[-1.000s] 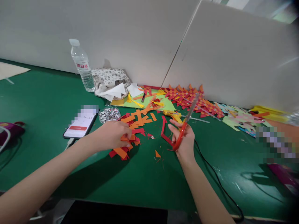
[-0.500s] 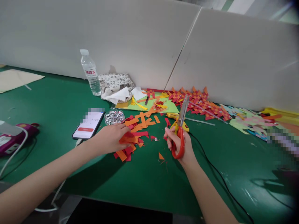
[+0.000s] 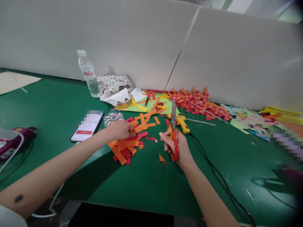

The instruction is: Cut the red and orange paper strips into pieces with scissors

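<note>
My left hand (image 3: pixel 121 129) is over a loose heap of orange and red paper strips (image 3: pixel 120 146), its fingers curled down and close together. A red strip (image 3: pixel 138 136) lies by its fingertips; whether they pinch a strip is hidden. My right hand (image 3: pixel 183 146) is closed round the red handles of a pair of scissors (image 3: pixel 174 143). The scissor blades are together and point away from me. Just past that hand lies a yellow glue gun (image 3: pixel 183 124). A small orange triangle scrap (image 3: pixel 161 158) rests between my hands.
A clear tub of googly eyes (image 3: pixel 113 118), a phone (image 3: pixel 88 127) and a water bottle (image 3: pixel 89 75) stand left. Woven red-orange paper fish (image 3: pixel 196 101) are piled at the back, beside a green sheet (image 3: pixel 138 107). A black cord (image 3: pixel 215 167) crosses the right side.
My left hand has shifted up the heap, off the lower strips, and its fingers have curled. My right hand has swung the scissors more upright and a little left. The view has turned slightly.
</note>
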Demonstrator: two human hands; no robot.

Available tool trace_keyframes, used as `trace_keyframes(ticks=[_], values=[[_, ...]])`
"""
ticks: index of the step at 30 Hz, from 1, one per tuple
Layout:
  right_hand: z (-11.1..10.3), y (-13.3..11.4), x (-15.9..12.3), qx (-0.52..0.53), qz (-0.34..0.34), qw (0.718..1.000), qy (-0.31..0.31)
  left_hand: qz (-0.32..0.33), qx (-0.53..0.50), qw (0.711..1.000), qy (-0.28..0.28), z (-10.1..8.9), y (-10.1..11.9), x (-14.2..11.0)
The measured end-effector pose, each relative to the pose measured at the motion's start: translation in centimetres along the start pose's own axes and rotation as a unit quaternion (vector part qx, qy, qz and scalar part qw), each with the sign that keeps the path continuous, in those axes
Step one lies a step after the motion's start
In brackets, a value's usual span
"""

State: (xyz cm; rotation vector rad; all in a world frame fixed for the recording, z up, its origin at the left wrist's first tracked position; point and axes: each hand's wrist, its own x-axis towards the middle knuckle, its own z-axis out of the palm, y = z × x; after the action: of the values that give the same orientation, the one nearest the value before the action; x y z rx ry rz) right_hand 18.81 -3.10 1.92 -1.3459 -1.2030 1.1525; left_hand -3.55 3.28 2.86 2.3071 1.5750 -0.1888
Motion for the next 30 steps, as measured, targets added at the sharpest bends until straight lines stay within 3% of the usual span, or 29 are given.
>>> trace_keyframes(ticks=[2,9,15,18,24,27,30], values=[[0.1,-0.1,0.0,0.003,0.009,1.000,0.002,0.002,-0.034,0.999,-0.021,-0.3,0.1,0.0],[0.1,-0.1,0.0,0.013,0.012,1.000,0.004,0.030,-0.181,0.983,-0.004,-1.6,-0.2,-0.3],[0.1,0.0,0.1,0.016,0.016,1.000,0.017,0.027,-0.272,0.960,0.068,-2.7,-0.1,-0.1],[0.0,0.0,0.1,0.022,0.013,1.000,0.016,0.038,-0.368,0.926,0.075,-3.4,-0.1,-0.5],[0.1,-0.1,0.0,0.037,0.019,0.999,0.021,0.068,-0.539,0.839,0.031,-4.3,0.4,-1.8],[0.0,0.1,0.0,0.045,0.021,0.998,0.024,0.117,-0.596,0.795,0.015,-3.6,1.4,-2.4],[0.0,0.2,0.1,0.065,0.007,0.998,0.010,0.170,-0.630,0.757,-0.002,-1.7,3.1,-2.8]])
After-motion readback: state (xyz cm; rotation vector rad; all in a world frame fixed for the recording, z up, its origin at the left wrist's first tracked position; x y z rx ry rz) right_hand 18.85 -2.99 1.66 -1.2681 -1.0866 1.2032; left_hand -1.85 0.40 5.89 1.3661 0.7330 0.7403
